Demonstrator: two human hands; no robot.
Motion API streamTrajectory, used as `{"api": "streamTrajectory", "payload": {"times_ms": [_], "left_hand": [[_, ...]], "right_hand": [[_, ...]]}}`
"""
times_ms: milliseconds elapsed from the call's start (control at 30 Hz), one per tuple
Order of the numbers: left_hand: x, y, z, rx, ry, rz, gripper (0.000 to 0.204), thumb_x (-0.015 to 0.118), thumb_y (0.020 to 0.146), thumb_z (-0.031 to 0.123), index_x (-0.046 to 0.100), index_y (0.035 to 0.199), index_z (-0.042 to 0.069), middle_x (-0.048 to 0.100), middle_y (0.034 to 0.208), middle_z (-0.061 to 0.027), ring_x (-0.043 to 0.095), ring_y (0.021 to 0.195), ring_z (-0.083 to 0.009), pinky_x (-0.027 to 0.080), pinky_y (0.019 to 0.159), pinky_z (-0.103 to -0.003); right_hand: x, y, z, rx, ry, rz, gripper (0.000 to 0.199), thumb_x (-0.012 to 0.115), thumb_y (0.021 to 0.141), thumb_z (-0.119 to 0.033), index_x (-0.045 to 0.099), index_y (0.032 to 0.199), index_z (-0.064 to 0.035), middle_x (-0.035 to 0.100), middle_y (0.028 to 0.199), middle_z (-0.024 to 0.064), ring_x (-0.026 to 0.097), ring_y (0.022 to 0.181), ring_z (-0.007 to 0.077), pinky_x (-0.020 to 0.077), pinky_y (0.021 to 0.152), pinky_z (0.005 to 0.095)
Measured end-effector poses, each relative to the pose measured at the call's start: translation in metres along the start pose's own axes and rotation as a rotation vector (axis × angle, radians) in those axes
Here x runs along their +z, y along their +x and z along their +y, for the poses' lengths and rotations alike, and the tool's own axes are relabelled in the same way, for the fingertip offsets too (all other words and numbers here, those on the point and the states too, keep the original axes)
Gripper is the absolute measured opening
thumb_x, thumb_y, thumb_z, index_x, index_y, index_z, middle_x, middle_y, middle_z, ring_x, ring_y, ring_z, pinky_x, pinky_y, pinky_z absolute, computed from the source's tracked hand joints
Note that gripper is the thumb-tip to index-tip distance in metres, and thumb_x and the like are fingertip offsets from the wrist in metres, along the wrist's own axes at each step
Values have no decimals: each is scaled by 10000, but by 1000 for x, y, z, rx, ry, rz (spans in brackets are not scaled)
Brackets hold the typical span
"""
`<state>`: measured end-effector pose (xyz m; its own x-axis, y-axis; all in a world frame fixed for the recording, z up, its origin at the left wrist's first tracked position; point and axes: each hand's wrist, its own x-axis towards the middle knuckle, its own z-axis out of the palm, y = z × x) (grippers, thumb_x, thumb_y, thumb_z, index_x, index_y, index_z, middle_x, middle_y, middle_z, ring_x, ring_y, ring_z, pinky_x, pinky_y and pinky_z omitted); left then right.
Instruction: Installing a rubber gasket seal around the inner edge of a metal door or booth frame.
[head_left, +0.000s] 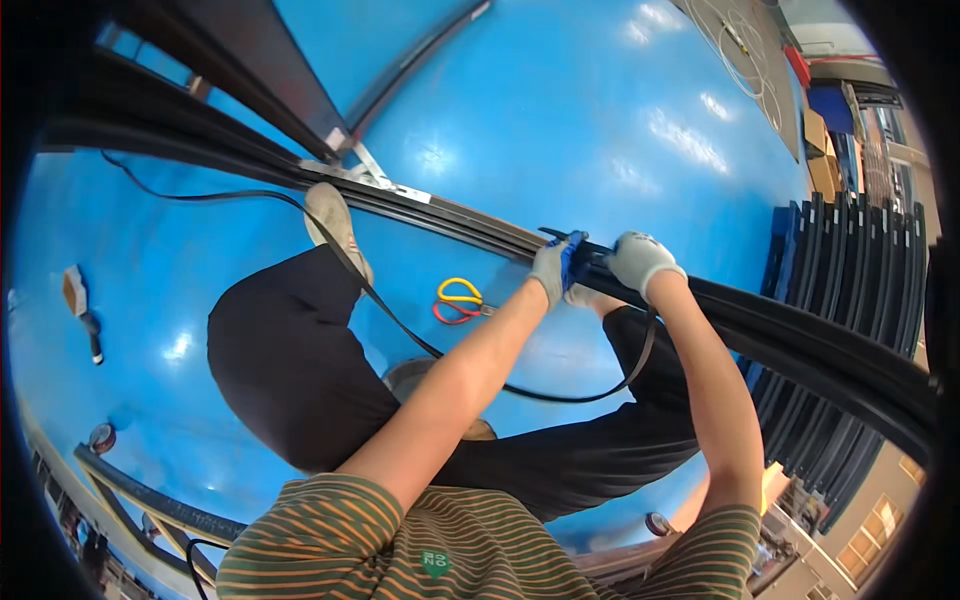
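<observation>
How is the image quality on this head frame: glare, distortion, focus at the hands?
Head view: strong fisheye bend, so the long black frame rail curves and the corners go black. White glare patches sit on the glossy blue floor. The gloved left hand and right hand on the rail look reasonably sharp; the scissors are clear; clutter near the rim is small and soft.

floor [600, 110]: glossy blue, glare patches | stacked dark profiles [850, 270], perhaps frames, right

I am seeing the long black frame profile [420, 205] lying diagonally across the blue floor, while the thin black rubber strip [560, 392] is trailing along it and sagging in a loop beneath.
</observation>
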<state>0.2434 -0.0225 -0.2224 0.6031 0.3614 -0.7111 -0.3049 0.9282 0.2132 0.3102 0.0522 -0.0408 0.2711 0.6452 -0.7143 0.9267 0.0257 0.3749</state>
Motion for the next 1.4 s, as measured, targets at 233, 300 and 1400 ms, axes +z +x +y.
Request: {"api": "streamTrajectory", "payload": {"times_ms": [233,300,1400], "left_hand": [[0,63,-10,65,-13,180,284,776,834,331,734,938,70,672,729,-86,608,580,-206,523,529,-315],[-4,76,-16,78,-14,242,292,782,828,335,735,935,67,676,734,-91,610,587,-212,525,535,-319],[10,86,-49,-233,-740,26,362,742,857,276,666,1130,50,712,952,-102,664,769,-201,559,696,-318]], "right_hand": [[16,52,-7,59,22,53,314,500,901,-216,750,994,-49,747,1032,167,712,950,362,553,841,427],[20,55,-10,84,-140,23,302,510,896,-212,754,987,-60,752,1029,149,713,953,357,554,836,425],[52,39,-10,-105,-472,78,171,580,853,-178,742,876,-126,750,864,114,713,772,321,536,660,397]]}}
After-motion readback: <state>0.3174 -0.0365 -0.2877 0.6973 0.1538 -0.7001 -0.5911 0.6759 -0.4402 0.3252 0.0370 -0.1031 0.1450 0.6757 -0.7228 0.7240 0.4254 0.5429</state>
